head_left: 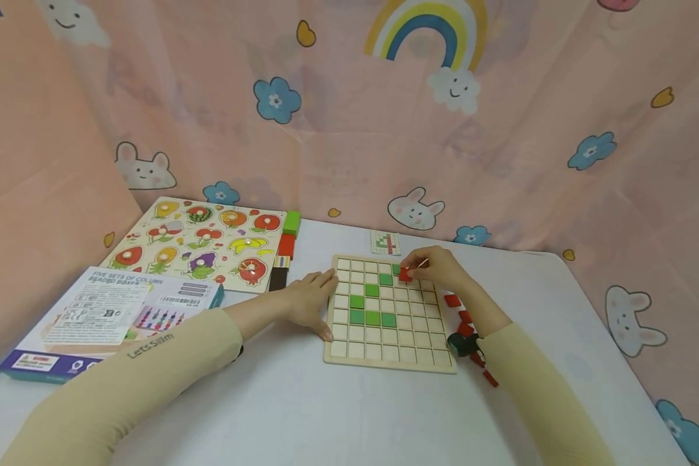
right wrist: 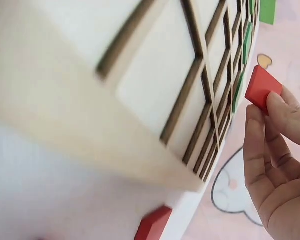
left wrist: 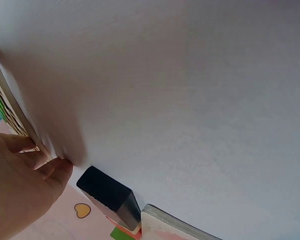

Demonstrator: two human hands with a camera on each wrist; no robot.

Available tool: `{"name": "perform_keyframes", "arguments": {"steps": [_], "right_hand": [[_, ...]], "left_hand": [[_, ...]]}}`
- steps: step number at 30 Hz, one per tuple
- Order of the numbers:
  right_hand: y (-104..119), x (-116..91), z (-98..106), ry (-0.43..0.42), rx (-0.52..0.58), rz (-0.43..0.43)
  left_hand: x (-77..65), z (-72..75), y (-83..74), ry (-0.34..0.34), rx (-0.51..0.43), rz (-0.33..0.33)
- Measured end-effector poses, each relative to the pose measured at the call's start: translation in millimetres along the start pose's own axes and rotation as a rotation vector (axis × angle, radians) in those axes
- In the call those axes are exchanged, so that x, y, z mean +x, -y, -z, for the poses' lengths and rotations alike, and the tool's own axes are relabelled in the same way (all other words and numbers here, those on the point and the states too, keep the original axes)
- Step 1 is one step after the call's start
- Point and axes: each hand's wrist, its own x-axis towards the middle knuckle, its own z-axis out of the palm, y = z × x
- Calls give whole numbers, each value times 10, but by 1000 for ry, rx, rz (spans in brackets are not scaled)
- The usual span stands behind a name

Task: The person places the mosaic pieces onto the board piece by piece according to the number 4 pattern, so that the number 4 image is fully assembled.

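Note:
A wooden grid board (head_left: 361, 364) lies on the table, with several green square tiles (head_left: 373, 318) set in its cells. My left hand (head_left: 309, 301) rests at the board's left edge, thumb and fingers spread along it; in the left wrist view the fingertips (left wrist: 65, 164) touch the edge. Between thumb and fingers my right hand (head_left: 439, 267) pinches a red square tile (right wrist: 263, 89) over the upper right part of the board, beside a green tile in the top row. Behind the board lies a small pattern card (head_left: 385, 243) with a green and red grid picture.
Several loose red tiles (head_left: 453, 300) lie along the board's right side, partly under my right wrist. A fruit puzzle board (head_left: 145, 223) and a boxed toy (head_left: 87, 304) are at the left. Green, red and black blocks (head_left: 278, 278) line the puzzle's right edge.

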Motion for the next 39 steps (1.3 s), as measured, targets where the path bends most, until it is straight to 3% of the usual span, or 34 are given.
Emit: {"name": "perform_keyframes", "arguments": {"steps": [17,22,26,33,39], "right_hand": [[105,83,-136,27,-99,11],[73,26,-59,23,-88,-9],[-74,-52,103,25,-58,-40],[-477,-259,392,163,-18,-89],[-671,-368,471,296,15,-173]], "left_hand": [[-6,-6,7,-5,-6,5],[-4,-5,5,-3,-4,5],[-8,0,3,-6,-1,6],[4,-6,11,-4,7,6],[2,-7,-3,-4,-4,9]]}}
